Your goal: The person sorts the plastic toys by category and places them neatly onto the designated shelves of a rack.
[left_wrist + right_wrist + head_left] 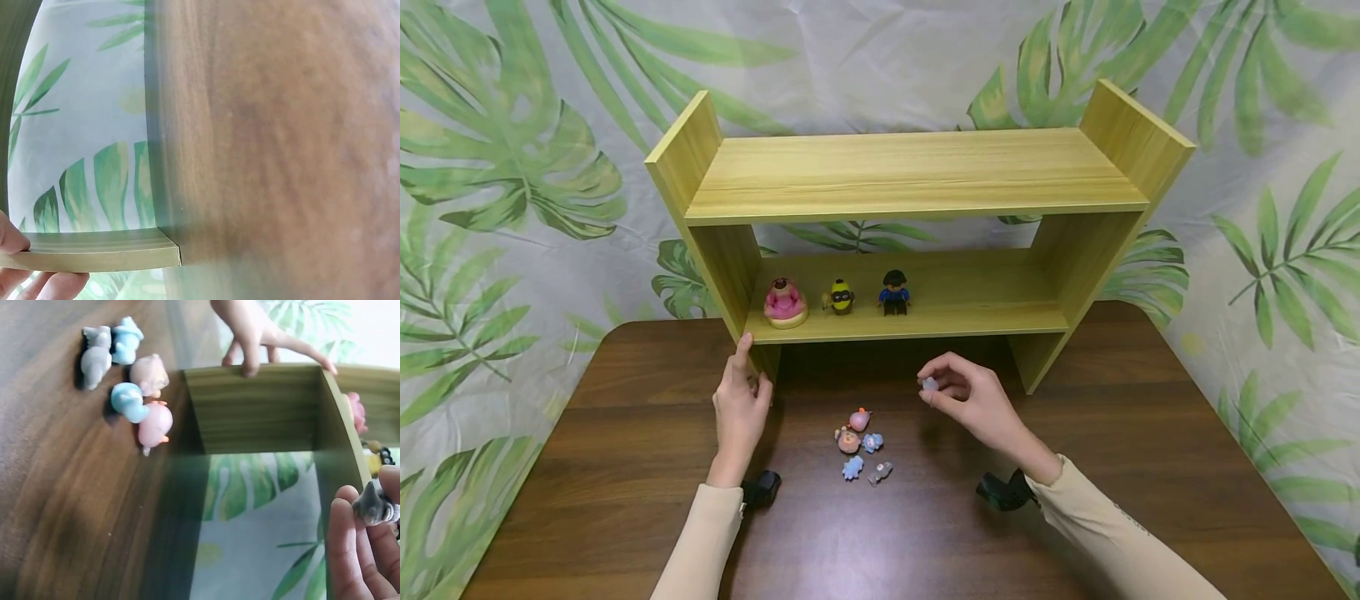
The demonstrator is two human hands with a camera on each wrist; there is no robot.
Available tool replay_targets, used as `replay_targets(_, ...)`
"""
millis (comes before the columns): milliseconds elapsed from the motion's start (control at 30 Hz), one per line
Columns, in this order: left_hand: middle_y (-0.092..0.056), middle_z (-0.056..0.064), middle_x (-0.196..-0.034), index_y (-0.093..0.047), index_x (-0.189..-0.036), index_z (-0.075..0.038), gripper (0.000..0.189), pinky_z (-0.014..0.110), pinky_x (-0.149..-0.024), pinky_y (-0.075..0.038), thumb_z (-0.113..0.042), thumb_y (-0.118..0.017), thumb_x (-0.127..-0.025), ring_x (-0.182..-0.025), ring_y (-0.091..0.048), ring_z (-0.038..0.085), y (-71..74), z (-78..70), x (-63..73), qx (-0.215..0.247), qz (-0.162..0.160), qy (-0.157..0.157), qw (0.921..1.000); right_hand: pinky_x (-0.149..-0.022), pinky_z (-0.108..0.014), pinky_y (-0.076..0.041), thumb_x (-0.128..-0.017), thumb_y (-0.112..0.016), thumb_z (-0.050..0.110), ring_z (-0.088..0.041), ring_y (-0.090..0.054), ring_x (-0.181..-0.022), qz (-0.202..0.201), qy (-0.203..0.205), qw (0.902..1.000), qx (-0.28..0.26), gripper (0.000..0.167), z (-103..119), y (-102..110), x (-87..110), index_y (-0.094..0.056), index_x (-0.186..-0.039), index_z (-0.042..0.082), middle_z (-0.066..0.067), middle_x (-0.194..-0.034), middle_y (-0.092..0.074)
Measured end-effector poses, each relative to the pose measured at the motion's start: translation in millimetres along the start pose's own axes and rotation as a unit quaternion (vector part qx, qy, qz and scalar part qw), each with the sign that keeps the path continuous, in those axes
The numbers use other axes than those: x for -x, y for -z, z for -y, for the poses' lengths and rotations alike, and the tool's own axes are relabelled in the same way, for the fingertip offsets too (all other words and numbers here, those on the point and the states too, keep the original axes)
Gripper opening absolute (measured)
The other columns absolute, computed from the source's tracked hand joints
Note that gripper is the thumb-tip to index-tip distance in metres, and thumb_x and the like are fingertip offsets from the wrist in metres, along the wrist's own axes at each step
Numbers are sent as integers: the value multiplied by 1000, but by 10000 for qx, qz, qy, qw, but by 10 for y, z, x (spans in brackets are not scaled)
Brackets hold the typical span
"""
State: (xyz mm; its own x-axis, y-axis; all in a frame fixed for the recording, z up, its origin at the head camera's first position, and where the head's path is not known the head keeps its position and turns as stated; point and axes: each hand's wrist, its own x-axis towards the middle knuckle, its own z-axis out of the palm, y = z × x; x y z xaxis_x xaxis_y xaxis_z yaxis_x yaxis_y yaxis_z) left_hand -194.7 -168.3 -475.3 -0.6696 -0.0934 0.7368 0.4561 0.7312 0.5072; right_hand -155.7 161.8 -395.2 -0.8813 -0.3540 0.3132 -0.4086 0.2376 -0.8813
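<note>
My right hand [973, 402] pinches a small grey figurine [373, 507] between thumb and fingers, in front of the wooden shelf [917, 175] and just below its middle board. With thumb and fingers on opposite faces, my left hand [741, 417] grips the shelf's left side panel [94, 251]; its index finger reaches up to the middle board's left end. On that board stand a pink bear figurine [786, 304], a yellow and black figurine [841, 297] and a toy figure in blue [894, 293].
Several small figurines lie together on the dark wooden table [625, 467]: a pink one [859, 420], a peach one [847, 441], two blue ones, and a grey one [881, 472]. Behind the shelf hangs a leaf-patterned cloth [880, 67].
</note>
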Motion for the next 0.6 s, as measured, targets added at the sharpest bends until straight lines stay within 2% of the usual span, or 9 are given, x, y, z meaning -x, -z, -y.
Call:
replay_targets(233,-45,16,-82,-28,-146,-33,82,39,-51,-38,12,-55,-83,-57,-38,21,5,-1,-3,-16,-15,5,10000,-73,-30,-52,-86,-68,1,-20,-59,-85,-135,66,9998,154,18,106,45,-52,-63,-103,4,-6,-96,-61)
replay_targets(400,-44,16,-82,-28,-146,-33,81,38,-50,-37,12,-55,-83,-56,-38,22,6,-1,-2,-25,-5,-6,10000,-73,-30,-53,-85,-65,-8,-24,-61,-86,-226,156,9996,83,18,284,57,-74,-61,-102,-4,-12,-98,-58)
replay_targets(500,-44,15,-81,-27,-146,-33,82,38,-51,-38,12,-56,-83,-56,-37,21,5,0,0,-28,6,-2,10000,-75,-28,-52,-86,-63,-10,-26,-61,-87,-260,180,9995,-29,20,289,77,-86,-60,-104,-5,-14,-102,-57)
replay_targets(600,-43,15,-81,-27,-146,-34,84,38,-51,-38,13,-56,-82,-56,-38,20,1,2,0,-26,-10,3,10000,-78,-27,-51,-86,-63,-9,-26,-61,-91,-335,185,9991,-174,23,184,106,-112,-60,-109,-4,-13,-106,-57)
